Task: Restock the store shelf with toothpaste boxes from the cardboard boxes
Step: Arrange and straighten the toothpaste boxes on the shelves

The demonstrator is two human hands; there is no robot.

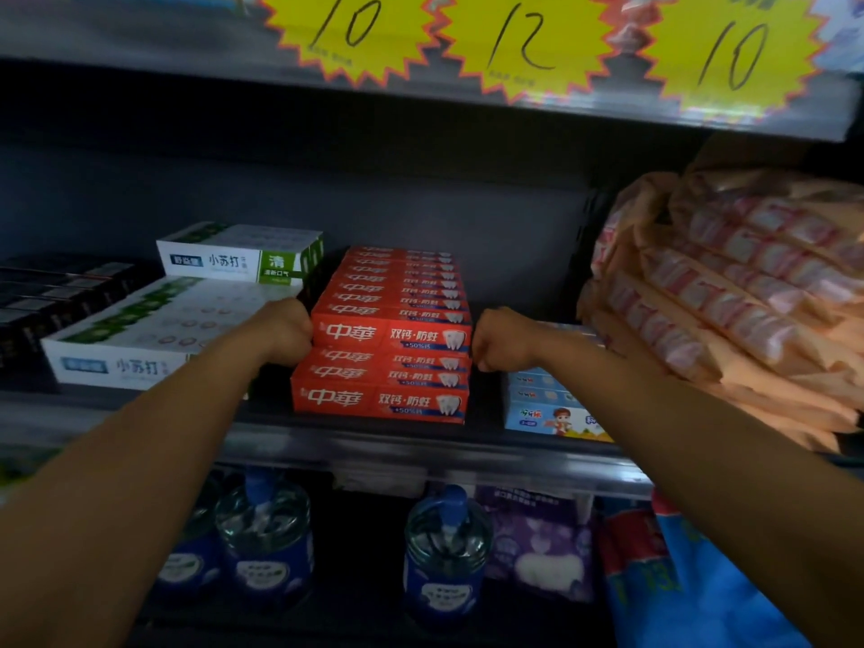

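Observation:
Red toothpaste boxes [390,336] lie in two layers on the middle of the shelf [421,449]. The upper layer is a row running toward the back, set on a lower stack [378,399]. My left hand [285,330] is against the left end of the upper row, with its fingers curled. At the right end my right hand [498,340] holds the row the same way. Both hands clasp the upper row between them. The fingertips are hidden behind the knuckles.
White-and-green toothpaste boxes [154,334] and black boxes [51,297] lie to the left. To the right are small blue children's toothpaste boxes [551,409] and a pile of pink packs [729,297]. Yellow price signs [523,35] hang above. Blue-capped bottles [444,549] stand on the shelf below.

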